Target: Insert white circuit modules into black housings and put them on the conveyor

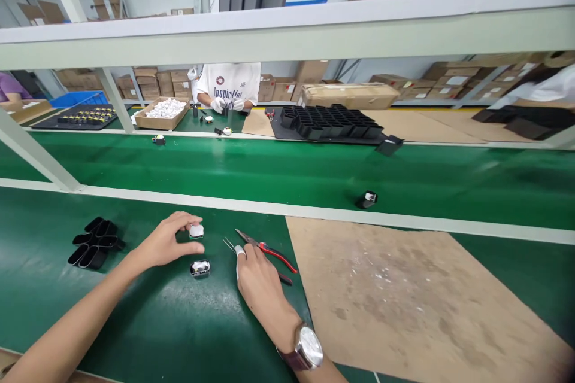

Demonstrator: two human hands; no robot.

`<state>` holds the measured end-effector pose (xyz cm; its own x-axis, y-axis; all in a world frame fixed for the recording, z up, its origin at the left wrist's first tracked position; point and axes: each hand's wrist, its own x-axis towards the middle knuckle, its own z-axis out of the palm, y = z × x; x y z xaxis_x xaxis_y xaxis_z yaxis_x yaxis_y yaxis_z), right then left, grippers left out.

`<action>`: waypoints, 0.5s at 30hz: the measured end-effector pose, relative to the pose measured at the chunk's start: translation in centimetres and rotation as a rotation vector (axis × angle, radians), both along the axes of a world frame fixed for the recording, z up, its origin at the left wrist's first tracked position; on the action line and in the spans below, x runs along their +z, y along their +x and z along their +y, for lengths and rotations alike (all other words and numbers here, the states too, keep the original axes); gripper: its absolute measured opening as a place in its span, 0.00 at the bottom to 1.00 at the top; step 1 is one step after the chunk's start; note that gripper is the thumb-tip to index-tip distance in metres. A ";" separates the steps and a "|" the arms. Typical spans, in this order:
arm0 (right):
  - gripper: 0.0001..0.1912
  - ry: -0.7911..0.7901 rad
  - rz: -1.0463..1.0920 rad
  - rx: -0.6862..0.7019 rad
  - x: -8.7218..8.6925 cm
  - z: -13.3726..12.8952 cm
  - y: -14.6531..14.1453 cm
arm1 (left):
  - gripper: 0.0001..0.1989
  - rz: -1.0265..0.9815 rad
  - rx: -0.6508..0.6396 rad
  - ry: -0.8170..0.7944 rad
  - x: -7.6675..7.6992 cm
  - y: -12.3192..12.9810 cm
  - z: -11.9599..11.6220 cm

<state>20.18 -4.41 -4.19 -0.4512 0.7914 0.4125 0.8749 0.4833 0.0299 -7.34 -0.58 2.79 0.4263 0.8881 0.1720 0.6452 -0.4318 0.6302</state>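
Note:
My left hand point(169, 240) is open, thumb and fingers apart, beside a small white-topped part point(196, 231) on the green bench. Its fingertips are close to the part's upper edge; whether they touch it I cannot tell. Just below the thumb stands a black oval casing point(200, 268) with white material inside. My right hand point(260, 278) is closed round a pair of tweezers point(229, 245), tips pointing up and left. Pliers point(274, 255) with red and black handles lie beside and partly behind that hand.
Several black casings point(96, 242) are clustered at the left. Brown cardboard point(404, 293) covers the right of the bench. Beyond a white rail point(215, 202) runs a green belt point(269, 173) carrying a black casing point(367, 199). A gloved co-worker point(229, 87) sits opposite, beside black trays point(336, 121).

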 end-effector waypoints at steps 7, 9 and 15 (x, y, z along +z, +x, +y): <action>0.13 -0.068 0.239 0.074 1.6 -0.4 -0.5 | 0.39 -0.088 -0.271 -0.359 -2.1 -0.1 -3.3; 0.15 -0.067 0.299 0.102 1.8 -0.6 -0.7 | 0.30 -0.103 -0.260 -0.367 -3.1 0.4 -3.6; 0.15 -0.059 0.372 0.159 1.9 -0.9 -1.2 | 0.37 -0.104 -0.172 -0.244 -4.0 1.7 -4.8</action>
<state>18.99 -5.35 -2.31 -0.3981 0.7510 0.5269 0.7352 0.6047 -0.3064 -5.68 -5.41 -1.17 0.5654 0.8247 0.0134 0.5024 -0.3573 0.7873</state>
